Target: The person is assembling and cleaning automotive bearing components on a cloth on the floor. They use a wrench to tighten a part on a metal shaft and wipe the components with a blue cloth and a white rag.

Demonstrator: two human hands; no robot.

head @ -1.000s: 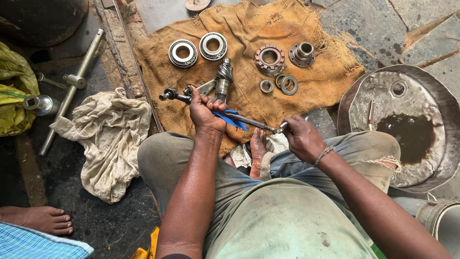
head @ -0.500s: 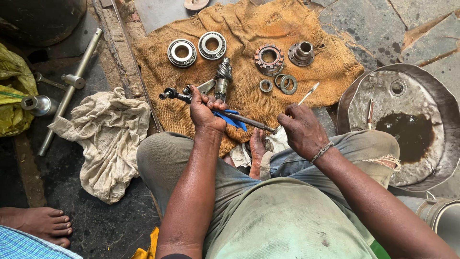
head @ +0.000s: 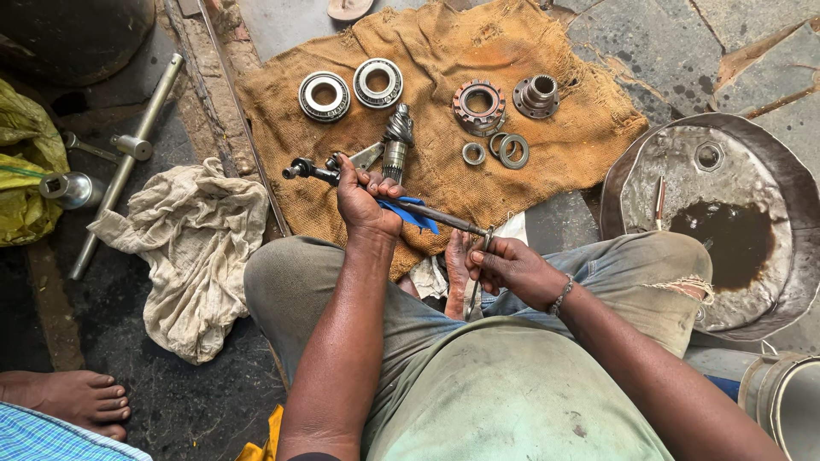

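Observation:
My left hand (head: 363,201) grips a long dark metal shaft (head: 312,171) wrapped partly in blue cloth (head: 410,212), held level over my knees. My right hand (head: 512,266) is closed at the shaft's right end, pinching a thin metal tool (head: 480,273) that points down toward my lap. Beyond the shaft, on a brown burlap sack (head: 444,51), lie two bearings (head: 324,95), a pinion gear (head: 397,137), a round flanged part (head: 479,106), a splined hub (head: 537,92) and two small rings (head: 512,150).
A dirty white rag (head: 192,248) lies left of my knee, beside a long T-bar wrench (head: 128,154) and a socket (head: 68,189). A round metal pan (head: 726,213) with dark oil sits at right. Another person's bare foot (head: 68,399) shows at lower left. A yellow bag (head: 26,179) lies far left.
My right hand lifted the thin tool up and away, then brought it back down to the shaft's right end. The left hand kept its grip on the shaft.

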